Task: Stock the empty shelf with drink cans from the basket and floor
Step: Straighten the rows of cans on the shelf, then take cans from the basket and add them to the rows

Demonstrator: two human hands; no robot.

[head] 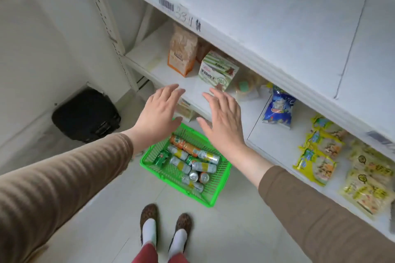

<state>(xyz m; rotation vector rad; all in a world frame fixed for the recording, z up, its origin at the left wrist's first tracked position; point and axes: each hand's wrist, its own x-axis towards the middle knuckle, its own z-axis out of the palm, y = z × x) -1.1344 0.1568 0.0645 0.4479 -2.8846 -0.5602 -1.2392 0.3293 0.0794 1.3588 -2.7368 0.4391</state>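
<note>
a green basket (215, 190) sits on the floor, near the shelf, its long axis running from far left to near right. drink cans (188, 160) lie inside on their sides, most pointing left to right; two stand upright. above it, the left hand (158, 117) and right hand (222, 119) hover with fingers spread, holding nothing. the empty shelf (267, 17) is at upper right.

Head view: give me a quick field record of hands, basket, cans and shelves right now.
left hand: open, fingers spread, holding nothing
right hand: open, holding nothing
basket: green, on floor in front of feet
cans: lying jumbled inside basket
top shelf: bare where visible
middle shelf: holds snack bags and a striped box
</note>
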